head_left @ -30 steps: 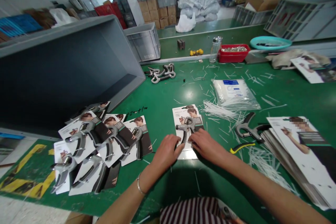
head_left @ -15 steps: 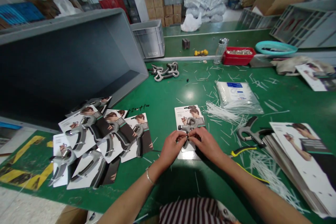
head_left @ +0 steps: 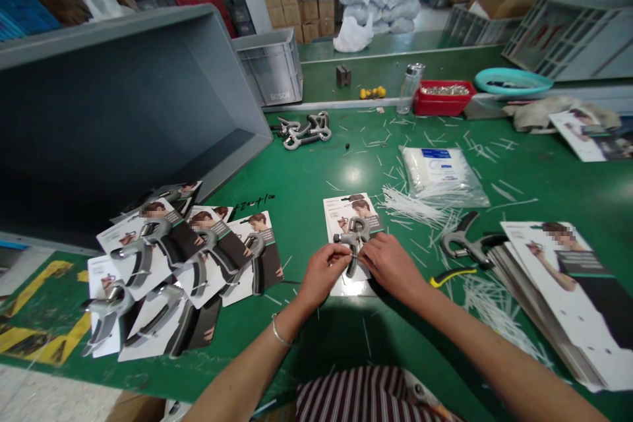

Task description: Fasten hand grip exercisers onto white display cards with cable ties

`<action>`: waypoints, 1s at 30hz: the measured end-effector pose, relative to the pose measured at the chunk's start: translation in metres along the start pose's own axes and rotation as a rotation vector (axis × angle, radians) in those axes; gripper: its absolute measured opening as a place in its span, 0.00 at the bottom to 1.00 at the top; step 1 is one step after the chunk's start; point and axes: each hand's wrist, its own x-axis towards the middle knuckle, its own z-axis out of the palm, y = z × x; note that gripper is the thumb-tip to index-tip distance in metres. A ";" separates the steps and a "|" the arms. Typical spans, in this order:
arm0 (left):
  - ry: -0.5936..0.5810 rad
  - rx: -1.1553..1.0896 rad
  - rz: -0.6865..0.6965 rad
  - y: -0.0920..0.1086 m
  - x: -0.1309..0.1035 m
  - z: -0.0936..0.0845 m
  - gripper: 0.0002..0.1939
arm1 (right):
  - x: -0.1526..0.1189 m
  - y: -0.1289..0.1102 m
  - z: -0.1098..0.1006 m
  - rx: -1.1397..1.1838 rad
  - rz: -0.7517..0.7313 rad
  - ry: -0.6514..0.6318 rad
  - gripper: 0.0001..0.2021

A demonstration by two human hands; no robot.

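A grey and black hand grip (head_left: 357, 229) lies on a printed card (head_left: 335, 211) in front of me. My left hand (head_left: 326, 271) has its fingertips pinched at the grip's lower handle, on something too small to make out. From the other side, my right hand (head_left: 388, 264) rests with bent fingers against the same handle and the card; what its fingertips hold is hidden. Several cards with grips on them (head_left: 198, 264) overlap at the left. To the right, a loose grip (head_left: 467, 241) touches a stack of cards (head_left: 568, 297).
A large grey bin (head_left: 217, 66) lies on its side at the back left. White ties (head_left: 415, 206) are scattered near a plastic bag (head_left: 440, 175). Yellow-handled pliers (head_left: 452, 275) lie right of my right hand. Behind are a red tray (head_left: 444, 100) and a bottle (head_left: 410, 88).
The view has shifted slightly. My right hand's fingers have moved a little away from my left fingertips and lie lower over the card's right side; more of the grip's handle shows between the hands.
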 end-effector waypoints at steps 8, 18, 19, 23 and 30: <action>-0.035 0.161 0.102 0.008 -0.003 -0.005 0.04 | 0.002 -0.002 0.003 0.145 0.014 0.012 0.11; -0.179 0.659 0.237 0.044 -0.003 -0.021 0.09 | -0.001 -0.010 0.008 0.279 0.044 0.059 0.08; -0.178 0.682 0.246 0.047 -0.004 -0.021 0.09 | -0.002 -0.011 0.007 0.269 0.041 0.056 0.09; -0.170 0.609 0.258 0.052 -0.008 -0.020 0.09 | -0.007 -0.012 0.007 0.269 0.042 0.043 0.08; -0.055 0.588 0.281 0.024 -0.023 -0.011 0.13 | -0.010 -0.014 0.016 0.470 0.137 0.162 0.05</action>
